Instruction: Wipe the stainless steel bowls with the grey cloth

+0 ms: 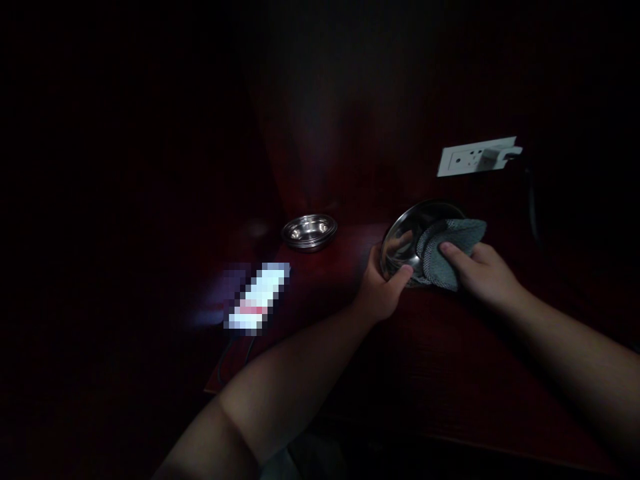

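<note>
The left hand (381, 291) has its fingers clamped on the near left rim of a tilted metal bowl (426, 215), on the right of the red desk (425, 363). The right hand (484, 273) has its fingers clamped on a grey cloth (453, 257), partly inside the bowl. Stacked metal bowls (310, 245) stand farther left; a lit, pixelated screen (261, 297) lies nearer, left of them.

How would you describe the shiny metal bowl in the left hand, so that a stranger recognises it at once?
Over the dark red tabletop, look below the white rectangular wall socket panel. There the left hand grips the round, shiny metal bowl at its rim. Unlike the stacked silvery bowls farther left, it is tilted, and the right hand holds a grey patterned cloth in it.
</note>
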Tool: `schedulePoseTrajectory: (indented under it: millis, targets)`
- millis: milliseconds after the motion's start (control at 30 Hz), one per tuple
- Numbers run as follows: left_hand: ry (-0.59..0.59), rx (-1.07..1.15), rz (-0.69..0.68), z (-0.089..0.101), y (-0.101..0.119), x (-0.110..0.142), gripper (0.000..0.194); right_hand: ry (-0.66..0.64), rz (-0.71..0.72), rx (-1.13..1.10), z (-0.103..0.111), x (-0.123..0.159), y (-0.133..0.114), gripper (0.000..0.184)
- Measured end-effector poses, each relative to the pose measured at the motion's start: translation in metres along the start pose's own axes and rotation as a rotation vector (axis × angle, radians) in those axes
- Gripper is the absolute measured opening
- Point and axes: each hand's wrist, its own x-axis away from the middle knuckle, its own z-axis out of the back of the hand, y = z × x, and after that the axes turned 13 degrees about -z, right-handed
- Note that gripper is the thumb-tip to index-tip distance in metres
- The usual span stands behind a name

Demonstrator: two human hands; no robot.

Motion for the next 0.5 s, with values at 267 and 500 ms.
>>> schedulePoseTrajectory:
  millis: [267, 500]
  targets:
    - [0.019, -0.044, 0.024, -0.0017, -0.0008, -0.0013, 0.047, 0.001, -0.012, -0.028, 0.0, -0.0024, 0.0049, 0.033]
    - [0.006, -0.035, 0.044, 0.0003, -0.0042, -0.0005, 0.046, 0.0, 0.023, -0.066, -0.0002, -0.0011, 0.0028, 0.034]
